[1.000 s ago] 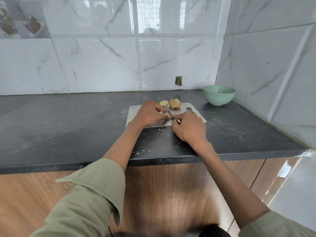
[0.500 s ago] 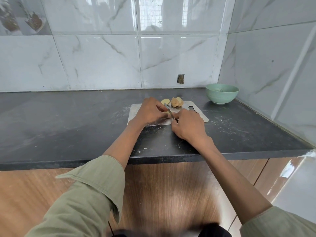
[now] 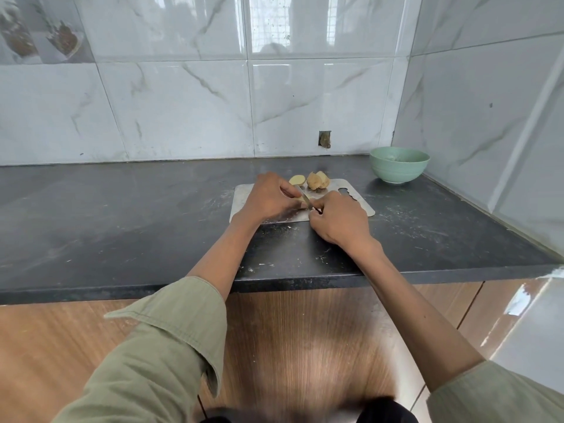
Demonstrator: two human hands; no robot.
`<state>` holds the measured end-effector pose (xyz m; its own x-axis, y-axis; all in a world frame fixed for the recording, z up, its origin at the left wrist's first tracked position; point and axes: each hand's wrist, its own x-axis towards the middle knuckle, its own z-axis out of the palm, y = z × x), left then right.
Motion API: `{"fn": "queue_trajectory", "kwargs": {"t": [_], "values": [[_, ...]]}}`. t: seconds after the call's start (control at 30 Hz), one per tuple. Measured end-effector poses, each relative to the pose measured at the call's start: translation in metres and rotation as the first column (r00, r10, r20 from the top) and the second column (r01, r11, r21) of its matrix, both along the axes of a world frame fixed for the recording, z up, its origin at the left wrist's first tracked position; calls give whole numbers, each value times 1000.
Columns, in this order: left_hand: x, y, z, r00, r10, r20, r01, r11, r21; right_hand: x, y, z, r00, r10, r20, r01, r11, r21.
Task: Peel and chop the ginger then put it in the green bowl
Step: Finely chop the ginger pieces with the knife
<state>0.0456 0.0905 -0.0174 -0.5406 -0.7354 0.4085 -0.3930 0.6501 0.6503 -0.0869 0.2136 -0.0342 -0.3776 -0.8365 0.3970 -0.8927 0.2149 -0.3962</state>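
On the metal cutting board (image 3: 351, 206), which lies flat on the dark surface (image 3: 122, 209) a little back from its front edge, the person works with both hands close together. The left hand (image 3: 268, 198) curls down over a small piece of ginger, most of it hidden under the fingers – likely pinning it so it cannot skid on the smooth metal. The right hand (image 3: 338, 219) is closed around the handle of a small knife (image 3: 302, 199), whose blade angles up and away between the two hands; the grip sits close to the blade, which suits fine cutting or trimming better than heavy chopping.

Two more ginger pieces rest at the far edge of the board – a pale cut half (image 3: 297, 180) and a larger chunk (image 3: 318, 180) with some tan skin on it. They seem parked there to keep them out of the blade's way until their turn.

The green bowl (image 3: 399, 164) stands on the surface to the right, well apart from the board near the corner of the tiled wall. No ginger shows inside it, so by the look of things the transfer has not begun
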Motion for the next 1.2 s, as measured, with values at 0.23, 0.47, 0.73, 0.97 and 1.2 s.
{"fn": "queue_trajectory", "kwargs": {"t": [0.23,0.47,0.73,0.97,1.2], "values": [[2,-6,1,999,27,34,-27,1000,-7,2,11,-3,1000,1,-19,-3,994,-106],[2,-5,0,999,38,20,-38,999,-5,5,14,-1,1000,14,-28,-17,994,-111],[2,0,3,999,25,35,-25,1000,-8,-2,2,-5,1000,20,-2,-20,998,-55],[3,1,2,1000,21,17,-21,1000,-21,-5,-10,7,997,58,51,-61,996,69],[4,1,3,1000,6,5,-6,1000,-9,-2,-8,11,999,46,5,-46,995,83]]}}
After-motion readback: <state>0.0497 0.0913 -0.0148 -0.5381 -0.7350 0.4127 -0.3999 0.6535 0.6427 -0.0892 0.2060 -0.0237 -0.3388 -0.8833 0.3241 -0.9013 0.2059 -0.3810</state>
